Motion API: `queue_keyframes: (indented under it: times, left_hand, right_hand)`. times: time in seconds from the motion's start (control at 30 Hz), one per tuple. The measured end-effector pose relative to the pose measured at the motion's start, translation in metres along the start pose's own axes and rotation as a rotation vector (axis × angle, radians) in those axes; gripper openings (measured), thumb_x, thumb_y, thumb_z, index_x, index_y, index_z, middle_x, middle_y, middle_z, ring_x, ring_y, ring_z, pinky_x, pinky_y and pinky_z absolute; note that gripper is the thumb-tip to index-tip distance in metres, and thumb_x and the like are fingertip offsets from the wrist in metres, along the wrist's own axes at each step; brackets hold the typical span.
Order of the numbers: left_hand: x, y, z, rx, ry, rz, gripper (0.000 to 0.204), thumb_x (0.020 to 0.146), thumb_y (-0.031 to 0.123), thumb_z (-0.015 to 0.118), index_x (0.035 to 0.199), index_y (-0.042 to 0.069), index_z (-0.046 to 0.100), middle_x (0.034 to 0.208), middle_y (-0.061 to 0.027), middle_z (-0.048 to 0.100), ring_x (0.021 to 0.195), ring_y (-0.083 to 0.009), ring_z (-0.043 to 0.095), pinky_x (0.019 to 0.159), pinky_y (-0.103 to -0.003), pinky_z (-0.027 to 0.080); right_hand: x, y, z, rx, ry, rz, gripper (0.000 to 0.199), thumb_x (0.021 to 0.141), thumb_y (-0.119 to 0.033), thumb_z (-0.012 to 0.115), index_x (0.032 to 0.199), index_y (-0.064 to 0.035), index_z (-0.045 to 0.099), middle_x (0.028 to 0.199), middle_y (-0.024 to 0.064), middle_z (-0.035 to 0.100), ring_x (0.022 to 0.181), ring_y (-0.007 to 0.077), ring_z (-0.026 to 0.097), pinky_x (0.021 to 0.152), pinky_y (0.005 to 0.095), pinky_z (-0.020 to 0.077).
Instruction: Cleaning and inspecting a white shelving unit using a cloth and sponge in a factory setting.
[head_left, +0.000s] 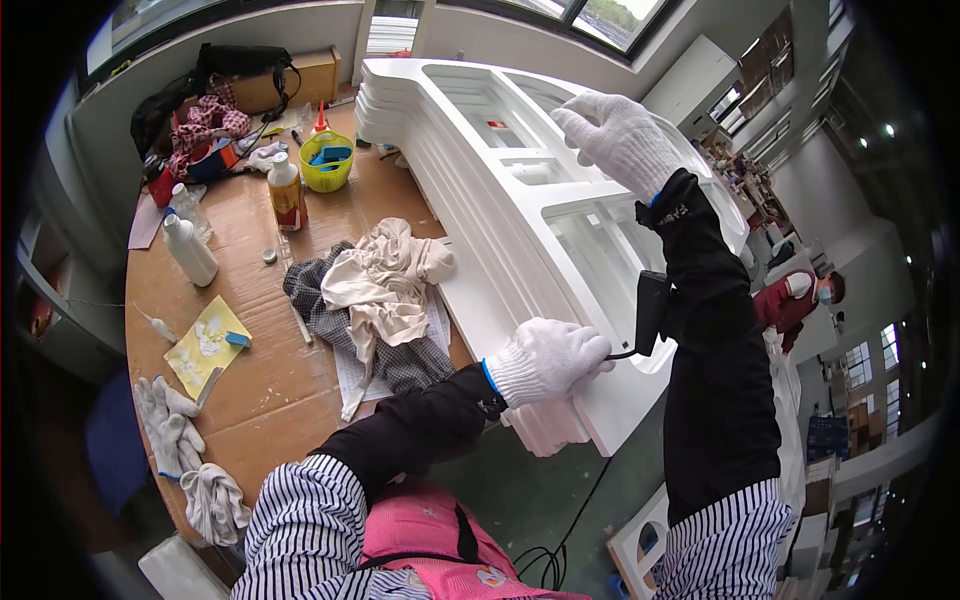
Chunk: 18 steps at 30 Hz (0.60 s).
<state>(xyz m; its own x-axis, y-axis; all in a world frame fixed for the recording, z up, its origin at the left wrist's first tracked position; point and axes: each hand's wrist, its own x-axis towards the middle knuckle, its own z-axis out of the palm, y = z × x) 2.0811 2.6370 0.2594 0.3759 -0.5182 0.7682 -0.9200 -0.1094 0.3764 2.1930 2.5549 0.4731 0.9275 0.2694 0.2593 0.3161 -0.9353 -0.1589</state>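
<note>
so the main thing is a stack of white frames [510,185], sitting from the middle up toward 1 o'clock, nested on each other with big cutouts in the top one.

left hand [550,362] is at about 4 o'clock, in a white knit glove, palm down at the near end of the stack. fingers are bunched and bent, no gap showing between them. a black cord [625,355] runs from the fingertips to a black box [652,312] at 3 o'clock, but can't tell if they're actually pinching it. the left arm, in a black sleeve [410,430], slants in from 7 o'clock.

right hand [622,140], same kind of glove, is up between 1 and 2 o'clock, wrist bent, fingers loosely curved with a gap to the thumb, nothing visible between them. can't tell if it touches the top frame. its forearm comes up from 5 o'clock and blocks a chunk of the frame's right side, and the black box covers part of a cutout too.

at 9 o'clock a heap of rags [385,285] is crowded up against the stack. the brown table [265,400] carries a yellow basket [326,178] and an orange-labelled bottle [288,200] around 10, a white bottle [190,252] past 9, then a yellow sheet [200,350] with a blue block [238,340] and spare gloves [170,425] near 8. pink apron [425,530] at 6, someone in a dark red top [788,300] way out at 3.
</note>
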Motion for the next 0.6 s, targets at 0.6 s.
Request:
queue_keyframes:
  times: [0.6]
  left_hand:
    - [-0.061,0.145,0.026,-0.167,-0.068,0.108,0.033,0.094,0.039,0.061,0.078,0.013,0.050,0.067,0.0004,0.049,0.050,-0.0137,0.055,0.037,-0.030,0.038]
  right_hand:
    - [-0.158,-0.033,0.000,0.187,-0.229,0.042,0.041,0.095,-0.029,0.065,0.122,0.0027,0.064,0.097,0.0200,0.073,0.087,0.0269,0.073,0.078,0.0358,0.0564]
